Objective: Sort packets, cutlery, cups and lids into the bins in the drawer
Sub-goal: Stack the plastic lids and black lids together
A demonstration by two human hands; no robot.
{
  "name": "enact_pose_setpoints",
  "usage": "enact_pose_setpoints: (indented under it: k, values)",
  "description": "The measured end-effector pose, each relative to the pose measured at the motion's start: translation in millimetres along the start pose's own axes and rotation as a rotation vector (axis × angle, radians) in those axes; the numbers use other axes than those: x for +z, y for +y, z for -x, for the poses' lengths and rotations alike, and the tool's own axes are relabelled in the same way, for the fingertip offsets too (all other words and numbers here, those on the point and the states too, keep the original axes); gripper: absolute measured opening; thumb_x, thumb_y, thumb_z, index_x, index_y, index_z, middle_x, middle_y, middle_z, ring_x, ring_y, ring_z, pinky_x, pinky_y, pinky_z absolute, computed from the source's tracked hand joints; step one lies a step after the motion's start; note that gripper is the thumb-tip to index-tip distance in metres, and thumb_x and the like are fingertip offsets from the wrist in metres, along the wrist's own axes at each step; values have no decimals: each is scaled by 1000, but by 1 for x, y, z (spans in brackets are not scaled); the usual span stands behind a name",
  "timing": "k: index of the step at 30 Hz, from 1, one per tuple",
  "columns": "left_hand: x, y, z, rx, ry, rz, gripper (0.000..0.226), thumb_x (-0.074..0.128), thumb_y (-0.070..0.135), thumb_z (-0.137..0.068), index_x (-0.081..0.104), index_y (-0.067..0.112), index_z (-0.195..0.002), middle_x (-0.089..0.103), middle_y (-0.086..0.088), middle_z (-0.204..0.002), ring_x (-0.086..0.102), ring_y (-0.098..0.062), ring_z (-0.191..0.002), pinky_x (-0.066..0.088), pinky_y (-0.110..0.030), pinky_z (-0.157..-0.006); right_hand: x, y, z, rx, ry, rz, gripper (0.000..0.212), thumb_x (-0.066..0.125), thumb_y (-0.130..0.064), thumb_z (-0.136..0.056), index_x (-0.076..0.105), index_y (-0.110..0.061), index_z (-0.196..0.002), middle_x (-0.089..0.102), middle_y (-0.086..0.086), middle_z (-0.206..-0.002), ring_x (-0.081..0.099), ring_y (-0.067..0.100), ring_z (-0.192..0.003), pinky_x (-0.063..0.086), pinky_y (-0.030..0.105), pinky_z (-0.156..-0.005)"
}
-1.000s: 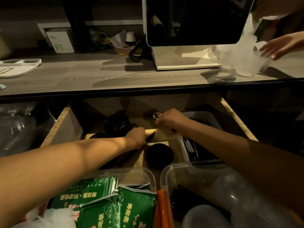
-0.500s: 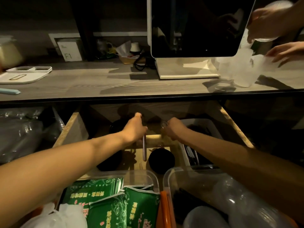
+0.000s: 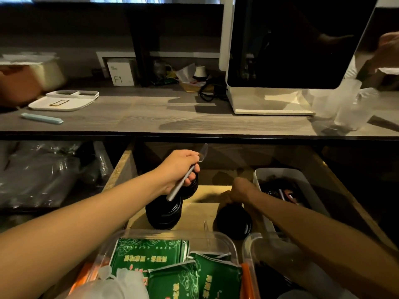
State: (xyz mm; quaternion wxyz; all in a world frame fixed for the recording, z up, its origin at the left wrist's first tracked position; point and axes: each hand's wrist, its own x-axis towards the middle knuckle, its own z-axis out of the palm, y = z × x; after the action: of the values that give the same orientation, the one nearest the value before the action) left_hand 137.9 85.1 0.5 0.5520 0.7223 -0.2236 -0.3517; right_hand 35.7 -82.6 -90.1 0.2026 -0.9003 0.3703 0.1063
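My left hand (image 3: 181, 169) is raised over the open drawer (image 3: 117, 171), gripping a clear plastic spoon (image 3: 186, 177) with its bowl pointing up toward the counter edge. My right hand (image 3: 239, 189) is lower, fingers curled down at the drawer floor beside a white bin (image 3: 311, 190) of dark cutlery; what it holds is hidden. Stacks of black lids (image 3: 165, 214) stand under my left hand, and another black stack (image 3: 234, 221) sits below my right wrist. A clear bin (image 3: 224, 239) at the front holds green packets (image 3: 151, 255).
The grey counter (image 3: 172, 119) above carries a white monitor (image 3: 291, 50), a white tray (image 3: 62, 102), a pale blue stick (image 3: 42, 118) and frosted cups (image 3: 345, 108). Another person's hand (image 3: 388, 50) reaches in at upper right. Plastic-wrapped stock (image 3: 43, 169) lies left of the drawer.
My left hand has lifted the spoon up from the drawer floor and tilted it bowl-up. My right hand has dropped lower and shifted toward the white bin.
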Motion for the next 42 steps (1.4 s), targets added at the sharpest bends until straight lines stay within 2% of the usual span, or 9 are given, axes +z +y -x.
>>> enact_pose_setpoints:
  k: [4,9,15,18,22,26,30,38,42]
  values:
    - [-5,5,7,-10,-51,6,22,48,14,-104,60,7,-121,53,-3,-70,44,-7,-45,35,-16,-36,-5,0,-4,-55,70,-79,14,63,-18,-92,62,-4,-94,59,7,-86,64,22,-90,47,25,-71]
    - [-11,7,15,-24,-41,89,22,48,18,-104,63,4,-110,39,3,-58,33,-7,-44,26,-16,-36,-34,-26,22,-158,162,-916,19,63,-4,-92,66,1,-109,65,6,-81,64,10,-66,51,16,-53]
    - [-3,18,30,-54,-15,236,36,34,26,-107,61,7,-94,43,2,-56,37,-11,-47,30,-20,-42,-63,-47,71,-85,-121,-1496,16,47,-14,-99,62,-13,-103,52,6,-78,50,14,-59,47,24,-51]
    - [14,33,35,52,71,308,33,33,19,-108,62,10,-95,69,-3,-71,64,-17,-73,48,-26,-65,-69,-47,88,-91,-174,-1439,12,52,-27,-95,57,-17,-92,48,0,-71,34,8,-53,23,15,-37]
    - [44,51,38,127,69,363,23,35,10,-106,56,16,-98,73,-7,-112,63,-25,-115,50,-46,-100,-74,-37,107,-233,-152,-1342,25,60,-39,-92,70,-17,-97,64,0,-78,57,9,-67,48,22,-59]
    - [75,67,52,73,-76,337,9,50,11,-102,58,15,-101,63,-13,-118,61,-21,-95,56,-34,-71,-90,-11,132,-273,-35,-1287,19,55,-23,-98,68,-11,-107,61,0,-68,54,8,-55,42,19,-49]
    - [92,63,47,-50,-197,228,28,43,31,-105,57,13,-122,62,-12,-124,60,-28,-116,47,-45,-103,-102,23,139,-83,36,-1340,18,46,-15,-101,61,-10,-109,58,4,-69,58,13,-58,51,26,-55]
    - [134,36,35,-214,-300,42,56,37,46,-104,45,6,-143,49,-21,-146,47,-37,-133,39,-49,-106,-91,94,111,288,123,-949,24,46,1,-95,57,8,-115,55,14,-73,52,20,-58,46,28,-52]
    - [143,28,29,-211,-291,-39,52,35,55,-102,59,12,-120,56,-21,-125,52,-31,-116,42,-45,-92,-87,97,113,239,178,-779,36,63,-14,-88,58,2,-120,60,15,-88,55,21,-68,40,26,-52]
